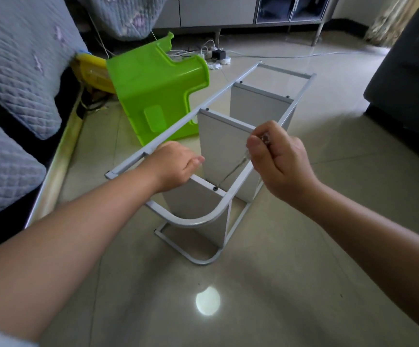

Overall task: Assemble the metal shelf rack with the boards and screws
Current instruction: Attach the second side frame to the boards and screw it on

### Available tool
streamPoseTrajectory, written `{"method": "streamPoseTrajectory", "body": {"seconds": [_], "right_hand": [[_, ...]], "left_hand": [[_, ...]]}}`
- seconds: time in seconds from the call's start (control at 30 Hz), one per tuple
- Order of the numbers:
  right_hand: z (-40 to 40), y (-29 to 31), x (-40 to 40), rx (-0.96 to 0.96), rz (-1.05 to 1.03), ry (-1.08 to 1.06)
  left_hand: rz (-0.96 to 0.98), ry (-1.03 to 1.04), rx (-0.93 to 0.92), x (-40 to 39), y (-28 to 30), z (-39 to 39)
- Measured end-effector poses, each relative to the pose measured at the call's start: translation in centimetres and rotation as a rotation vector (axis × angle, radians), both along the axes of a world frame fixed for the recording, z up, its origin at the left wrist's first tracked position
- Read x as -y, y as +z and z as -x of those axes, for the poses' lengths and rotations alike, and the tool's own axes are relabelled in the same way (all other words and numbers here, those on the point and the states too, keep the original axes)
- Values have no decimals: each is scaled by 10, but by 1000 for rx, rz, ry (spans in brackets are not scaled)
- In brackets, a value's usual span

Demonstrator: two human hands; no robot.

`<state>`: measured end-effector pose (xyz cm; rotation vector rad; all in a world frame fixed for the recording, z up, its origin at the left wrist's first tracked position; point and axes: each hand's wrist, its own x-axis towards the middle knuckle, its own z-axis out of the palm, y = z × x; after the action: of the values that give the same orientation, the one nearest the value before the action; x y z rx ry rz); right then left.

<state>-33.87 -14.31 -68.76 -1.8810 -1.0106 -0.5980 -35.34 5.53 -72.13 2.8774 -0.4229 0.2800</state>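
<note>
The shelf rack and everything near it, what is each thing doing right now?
Shelf rack: lying on its side on the floor, three boards fitted.
Screwdriver: tip on a screw in the nearest board.
Right hand: grips the screwdriver handle.
Left hand: holds the frame rail.
Green stool: tipped over.

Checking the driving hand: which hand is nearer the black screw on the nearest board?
Left. The left hand grips the frame rail just up-left of the screw. The right hand holds the screwdriver handle higher up and to the right; only the tip reaches it.
</note>
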Motion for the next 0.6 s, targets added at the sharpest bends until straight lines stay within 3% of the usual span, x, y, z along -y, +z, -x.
{"method": "streamPoseTrajectory", "body": {"seconds": [0.13,0.47,0.6], "right_hand": [[1,4,-2,52,12,7],[6,7,-6,36,143,89],[9,13,-6,28,102,80]], "left_hand": [[-46,-55,-47,-2,2,1],[-124,60,-138,4,6,2],[-163,77,-180,4,7,3]]}}
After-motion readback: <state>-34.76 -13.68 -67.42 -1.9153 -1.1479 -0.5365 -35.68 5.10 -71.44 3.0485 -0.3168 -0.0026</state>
